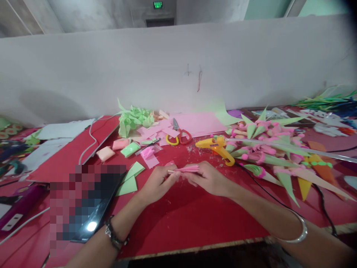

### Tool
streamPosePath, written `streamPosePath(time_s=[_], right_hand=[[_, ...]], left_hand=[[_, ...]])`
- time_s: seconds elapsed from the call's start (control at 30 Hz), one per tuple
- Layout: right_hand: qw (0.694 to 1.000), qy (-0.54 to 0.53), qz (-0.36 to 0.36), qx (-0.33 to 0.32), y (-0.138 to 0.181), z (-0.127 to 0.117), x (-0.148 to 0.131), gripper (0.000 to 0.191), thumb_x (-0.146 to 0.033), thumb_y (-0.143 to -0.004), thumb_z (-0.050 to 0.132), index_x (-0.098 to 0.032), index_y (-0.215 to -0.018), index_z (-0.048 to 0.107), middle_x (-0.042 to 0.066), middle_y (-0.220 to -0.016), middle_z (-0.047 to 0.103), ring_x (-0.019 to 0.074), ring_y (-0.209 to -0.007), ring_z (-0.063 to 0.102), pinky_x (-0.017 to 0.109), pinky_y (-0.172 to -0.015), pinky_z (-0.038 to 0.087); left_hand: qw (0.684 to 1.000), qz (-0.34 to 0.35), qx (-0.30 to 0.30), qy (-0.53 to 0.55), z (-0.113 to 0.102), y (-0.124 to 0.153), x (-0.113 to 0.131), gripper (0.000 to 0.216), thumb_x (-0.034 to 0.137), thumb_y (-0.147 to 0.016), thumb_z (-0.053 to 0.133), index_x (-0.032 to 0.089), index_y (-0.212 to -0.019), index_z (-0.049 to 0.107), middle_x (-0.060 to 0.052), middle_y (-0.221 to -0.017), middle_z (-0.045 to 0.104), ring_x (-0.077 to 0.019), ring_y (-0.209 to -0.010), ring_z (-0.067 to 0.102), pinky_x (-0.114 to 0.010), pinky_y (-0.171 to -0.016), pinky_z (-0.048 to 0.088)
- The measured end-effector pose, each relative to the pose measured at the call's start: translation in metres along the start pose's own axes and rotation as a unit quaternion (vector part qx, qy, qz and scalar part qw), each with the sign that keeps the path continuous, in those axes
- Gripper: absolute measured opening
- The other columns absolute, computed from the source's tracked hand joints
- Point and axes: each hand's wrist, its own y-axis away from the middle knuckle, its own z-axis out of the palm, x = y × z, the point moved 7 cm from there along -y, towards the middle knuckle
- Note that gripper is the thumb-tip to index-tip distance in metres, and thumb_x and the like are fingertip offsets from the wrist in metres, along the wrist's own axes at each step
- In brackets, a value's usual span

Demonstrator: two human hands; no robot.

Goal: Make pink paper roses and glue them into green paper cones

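My left hand (157, 183) and my right hand (208, 178) meet over the red table (181, 219), both pinching a narrow pink folded paper strip (184, 169) held level between them. The left fingers close on its left end, the right fingers on its right end. A yellow glue gun (219, 147) lies just beyond my right hand, its black cord running off to the right.
Scissors with yellow and red handles (178, 136) lie on pink paper sheets (195, 123). Green crumpled paper (134, 119), green triangles (131, 178), and several green-and-pink paper cones (267, 149) crowd the table. A dark phone (97, 212) lies at the left, and a white wall (178, 67) stands behind.
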Motion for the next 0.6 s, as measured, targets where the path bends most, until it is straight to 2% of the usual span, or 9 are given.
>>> streamPosePath(time_s=[0.13,0.3,0.4,0.47,0.53,0.6], right_hand=[[0.998,0.047,-0.036,0.0,0.0,0.002,-0.007,0.026,-0.027,-0.085,0.038,-0.016,-0.079,0.061,0.0,-0.069,0.059,0.0091,-0.059,0.051,0.018,-0.056,0.036],[0.979,0.199,-0.029,-0.019,0.001,0.008,-0.003,0.024,-0.022,-0.085,0.037,-0.017,-0.095,0.058,0.003,-0.081,0.065,0.0127,-0.067,0.058,0.02,-0.059,0.038],[0.94,0.338,-0.029,-0.022,0.003,0.011,0.001,0.026,-0.019,-0.084,0.038,-0.016,-0.103,0.054,0.005,-0.085,0.066,0.014,-0.066,0.06,0.021,-0.054,0.037],[0.904,0.422,-0.059,-0.025,0.003,0.016,0.0,0.027,-0.016,-0.083,0.037,-0.014,-0.106,0.052,0.005,-0.08,0.066,0.0142,-0.062,0.059,0.022,-0.049,0.034],[0.869,0.484,-0.096,-0.019,0.005,0.02,-0.004,0.028,-0.013,-0.083,0.035,-0.011,-0.107,0.051,0.006,-0.073,0.065,0.0144,-0.057,0.058,0.023,-0.045,0.032],[0.848,0.518,-0.114,-0.007,0.005,0.023,-0.008,0.03,-0.01,-0.083,0.031,-0.009,-0.107,0.05,0.007,-0.069,0.064,0.015,-0.056,0.057,0.024,-0.044,0.03]], left_hand=[[1.0,-0.02,0.008,0.01,0.002,0.001,-0.004,0.043,0.036,-0.086,0.029,0.015,-0.051,0.042,0.006,-0.043,0.037,-0.0052,-0.04,0.032,-0.018,-0.045,0.026],[0.991,-0.111,0.033,0.066,0.006,0.002,-0.018,0.051,0.043,-0.085,0.027,0.015,-0.046,0.044,0.006,-0.035,0.036,-0.0048,-0.034,0.032,-0.018,-0.04,0.025],[0.981,-0.162,0.047,0.099,0.01,0.003,-0.022,0.053,0.045,-0.085,0.027,0.015,-0.044,0.044,0.006,-0.031,0.035,-0.0046,-0.03,0.031,-0.018,-0.038,0.025],[0.975,-0.185,0.06,0.111,0.01,0.004,-0.024,0.053,0.046,-0.084,0.028,0.015,-0.043,0.044,0.006,-0.028,0.034,-0.0046,-0.028,0.031,-0.018,-0.037,0.025],[0.969,-0.204,0.071,0.121,0.011,0.006,-0.025,0.053,0.045,-0.084,0.029,0.016,-0.042,0.042,0.006,-0.026,0.034,-0.0045,-0.026,0.03,-0.018,-0.036,0.024],[0.963,-0.223,0.074,0.132,0.012,0.006,-0.027,0.053,0.045,-0.084,0.028,0.016,-0.041,0.041,0.006,-0.025,0.033,-0.0046,-0.025,0.029,-0.018,-0.035,0.023]])
